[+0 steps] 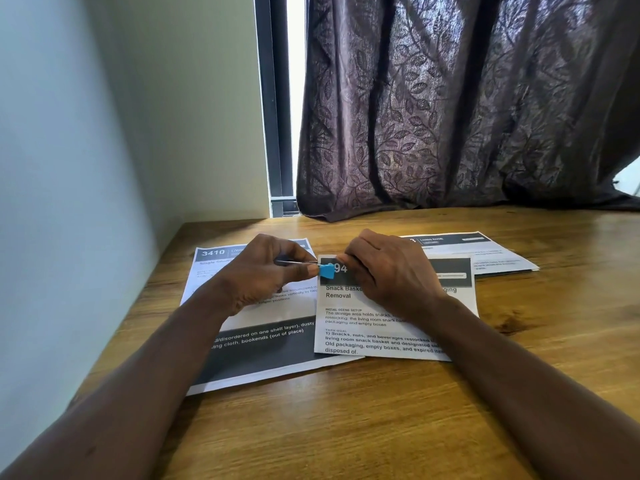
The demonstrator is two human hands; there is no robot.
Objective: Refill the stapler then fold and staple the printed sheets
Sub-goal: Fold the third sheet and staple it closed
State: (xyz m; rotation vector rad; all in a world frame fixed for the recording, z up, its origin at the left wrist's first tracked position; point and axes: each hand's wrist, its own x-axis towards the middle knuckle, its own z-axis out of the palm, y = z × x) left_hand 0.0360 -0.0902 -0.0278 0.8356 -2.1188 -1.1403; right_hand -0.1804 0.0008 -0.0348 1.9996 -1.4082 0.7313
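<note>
A small blue stapler (326, 271) sits at the top left corner of a folded printed sheet (381, 327) in the middle of the wooden table (381, 420). My left hand (263, 275) grips the stapler, with a thin metal strip showing between its fingers. My right hand (384, 271) rests on the folded sheet's top edge, fingertips touching the stapler's front. Most of the stapler is hidden by both hands. An unfolded printed sheet (256, 351) lies to the left, partly under the folded one.
Another folded printed sheet (491, 252) lies at the back right of the table. A pale wall (69, 168) borders the table on the left. A dark patterned curtain (467, 105) hangs behind and drapes onto the table's far edge.
</note>
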